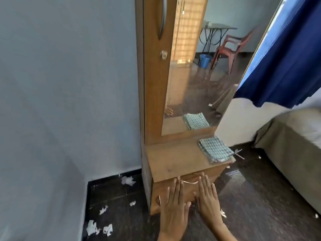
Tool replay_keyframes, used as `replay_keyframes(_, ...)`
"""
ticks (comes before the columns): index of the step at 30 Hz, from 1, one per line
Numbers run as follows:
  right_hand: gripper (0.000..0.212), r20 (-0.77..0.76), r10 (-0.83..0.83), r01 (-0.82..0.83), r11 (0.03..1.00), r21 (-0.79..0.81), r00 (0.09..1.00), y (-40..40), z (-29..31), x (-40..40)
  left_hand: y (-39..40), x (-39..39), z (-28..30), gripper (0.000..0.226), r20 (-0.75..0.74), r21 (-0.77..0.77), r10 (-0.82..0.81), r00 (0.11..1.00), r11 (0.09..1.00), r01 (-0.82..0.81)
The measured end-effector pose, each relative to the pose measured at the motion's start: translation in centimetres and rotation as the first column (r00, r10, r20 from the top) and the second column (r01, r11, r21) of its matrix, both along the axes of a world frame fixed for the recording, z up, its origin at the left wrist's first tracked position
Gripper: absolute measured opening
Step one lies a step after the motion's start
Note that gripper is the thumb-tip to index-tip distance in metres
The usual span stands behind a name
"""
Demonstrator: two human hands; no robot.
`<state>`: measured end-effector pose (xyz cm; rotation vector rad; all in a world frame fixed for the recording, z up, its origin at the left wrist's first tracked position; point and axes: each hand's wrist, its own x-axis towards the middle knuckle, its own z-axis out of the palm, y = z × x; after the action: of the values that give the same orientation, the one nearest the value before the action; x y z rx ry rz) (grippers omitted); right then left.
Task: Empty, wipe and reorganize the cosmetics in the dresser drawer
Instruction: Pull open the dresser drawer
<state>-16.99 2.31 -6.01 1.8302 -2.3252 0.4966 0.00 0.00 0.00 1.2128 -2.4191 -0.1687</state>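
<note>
Head view: both hands, left hand [173, 199] and right hand [207, 195], lie flat with straight fingers on the closed dresser drawer [188, 187] beside its handle [190, 182]; likely next, grip and pull it open.

Both hands, the left hand [173, 204] and right hand [207, 197], were pressed flat against the dresser drawer [184, 190] front; a checkered cloth [215, 149] was laid on the dresser top [177, 160].

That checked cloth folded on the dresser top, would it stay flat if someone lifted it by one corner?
Probably not. The checked cloth lies in soft folded layers with limp edges, so it would likely unfold and droop. It looks thin, so likely light. One corner overhangs the dresser top, so a push might slide it off.
</note>
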Motion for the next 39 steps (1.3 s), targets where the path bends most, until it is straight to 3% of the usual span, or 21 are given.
replay_keyframes(5, 0.066, -0.108, 0.005, 0.004, 0.997, 0.077, 0.994, -2.3, -6.5, -0.7, -2.5, -0.9, -6.8, 0.066, 0.009, -0.024, -0.04, 0.999, 0.999, 0.04)
replay_keyframes(9, 0.065, -0.088, -0.033, 0.037, 0.998, 0.043, 0.996, -3.3, -8.2, -0.6, -2.2, -1.4, -10.0, 0.064, 0.002, -0.024, -0.011, 1.0, 1.0, 0.011)
replay_keyframes(15, 0.049, -0.083, -0.027, 0.03, 0.999, 0.026, 0.996, -2.9, -6.9, -0.1, 1.1, -1.0, -9.1, 0.063, -0.028, 0.026, 0.068, 0.997, 0.997, -0.067)
replay_keyframes(20, 0.049, -0.024, 0.01, -0.008, 0.996, 0.091, 1.0, -3.2, -4.8, -0.3, 2.6, -0.8, -8.2, 0.063, -0.02, 0.027, 0.083, 0.996, 0.996, -0.082)
replay_keyframes(27, 0.048, 0.043, 0.065, -0.067, 0.996, 0.064, 0.997, 1.5, -3.6, -0.2, 3.4, 0.2, -6.4, 0.063, -0.038, -0.027, 0.108, 0.993, 0.994, -0.109)
replay_keyframes(29, 0.034, 0.135, 0.044, -0.04, 0.999, -0.036, 0.99, 4.1, -2.7, 0.1, 3.6, 0.4, -5.7, 0.065, -0.044, -0.046, 0.085, 0.995, 0.995, -0.087)
replay_keyframes(31, 0.019, 0.231, -0.006, 0.061, 0.971, -0.232, 0.973, 6.5, -0.9, 0.8, 3.8, 0.3, -5.1, 0.065, -0.036, -0.07, 0.041, 0.998, 0.997, -0.044)
replay_keyframes(33, 0.019, 0.256, -0.004, 0.11, 0.909, -0.402, 0.967, 7.8, 0.9, 1.6, 4.3, 0.3, -5.1, 0.063, -0.013, -0.078, 0.005, 1.0, 0.997, -0.006)
replay_keyframes(35, 0.024, 0.204, 0.032, 0.065, 0.891, -0.45, 0.978, 7.9, 1.9, 1.8, 5.0, 0.4, -5.3, 0.06, 0.015, -0.061, -0.009, 1.0, 0.998, 0.01)
replay_keyframes(39, 0.044, 0.066, 0.105, -0.087, 0.969, -0.23, 0.992, 7.5, 1.4, 1.0, 7.5, 0.7, -5.8, 0.058, 0.032, -0.014, -0.029, 0.999, 0.999, 0.03)
